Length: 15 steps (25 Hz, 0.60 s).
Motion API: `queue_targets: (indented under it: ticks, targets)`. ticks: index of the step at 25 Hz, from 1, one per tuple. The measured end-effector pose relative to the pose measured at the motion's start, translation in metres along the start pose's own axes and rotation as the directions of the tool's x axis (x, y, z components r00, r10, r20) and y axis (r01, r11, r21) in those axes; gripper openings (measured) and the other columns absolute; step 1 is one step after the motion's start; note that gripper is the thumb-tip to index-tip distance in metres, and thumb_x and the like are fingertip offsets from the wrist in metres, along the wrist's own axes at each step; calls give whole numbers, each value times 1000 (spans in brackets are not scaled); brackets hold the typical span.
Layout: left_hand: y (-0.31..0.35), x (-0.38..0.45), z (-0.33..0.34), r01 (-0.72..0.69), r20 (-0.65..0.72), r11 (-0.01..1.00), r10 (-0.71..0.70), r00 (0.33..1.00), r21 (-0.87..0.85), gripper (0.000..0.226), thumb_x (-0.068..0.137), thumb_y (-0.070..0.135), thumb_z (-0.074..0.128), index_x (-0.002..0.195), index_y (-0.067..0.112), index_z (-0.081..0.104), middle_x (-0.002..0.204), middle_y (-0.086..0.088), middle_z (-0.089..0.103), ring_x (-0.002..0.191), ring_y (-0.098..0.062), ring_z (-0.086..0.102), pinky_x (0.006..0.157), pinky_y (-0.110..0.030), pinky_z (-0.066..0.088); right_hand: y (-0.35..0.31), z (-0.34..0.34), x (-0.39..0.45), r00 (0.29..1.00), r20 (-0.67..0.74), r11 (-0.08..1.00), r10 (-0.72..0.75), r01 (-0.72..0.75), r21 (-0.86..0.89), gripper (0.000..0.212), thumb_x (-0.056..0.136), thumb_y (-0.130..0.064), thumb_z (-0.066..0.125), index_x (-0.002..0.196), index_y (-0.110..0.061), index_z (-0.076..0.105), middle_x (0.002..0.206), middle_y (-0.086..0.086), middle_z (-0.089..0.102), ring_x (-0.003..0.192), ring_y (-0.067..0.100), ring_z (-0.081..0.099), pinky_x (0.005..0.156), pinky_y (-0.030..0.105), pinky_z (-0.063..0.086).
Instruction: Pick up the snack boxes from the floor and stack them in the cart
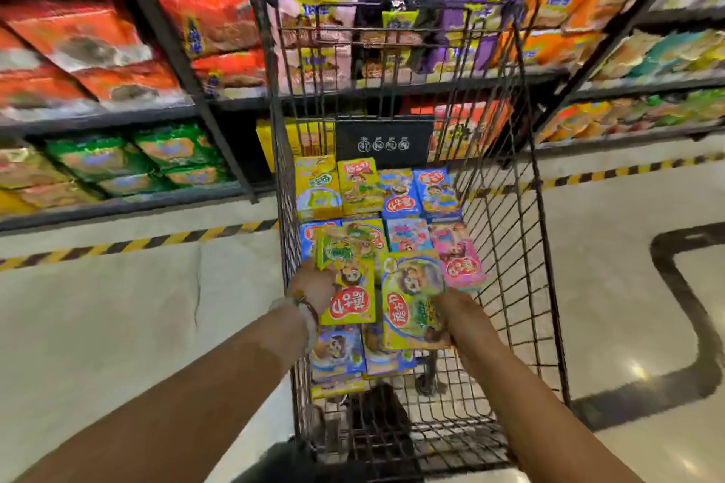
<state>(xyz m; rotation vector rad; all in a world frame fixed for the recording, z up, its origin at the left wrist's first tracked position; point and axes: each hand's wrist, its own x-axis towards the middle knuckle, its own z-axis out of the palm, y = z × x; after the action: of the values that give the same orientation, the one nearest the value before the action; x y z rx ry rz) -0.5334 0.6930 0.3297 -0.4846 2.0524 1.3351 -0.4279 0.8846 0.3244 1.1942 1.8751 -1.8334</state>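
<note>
I'm mid-placement: my left hand (314, 284) grips a yellow box (350, 296) and my right hand (457, 316) a second box (410, 300), both held over the boxes already stacked in the cart (506, 247). Next I'd lower them into the near gap; the wire sides crowd both wrists.
</note>
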Motion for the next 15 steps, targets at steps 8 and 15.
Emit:
queue_targets:
  ticks: [8,15]
  targets:
    - [4,75,37,-16,-219,961,80,972,277,58,97,9,43,149,10,17,136,-20,47,117,-37,51,92,-39,41,-16,19,100,978,206,934,40,37,-355,39,100,-26,38,137,-15,43,109,7,57,89,28,61,70,32,51]
    - [-25,82,43,-173,24,425,333,943,888,52,97,26,38,146,18,27,154,-10,22,142,-27,18,112,-36,18,-6,48,111,736,446,233,-510,617,-752,58,83,-7,64,137,1,44,145,25,35,132,41,39,101,49,41]
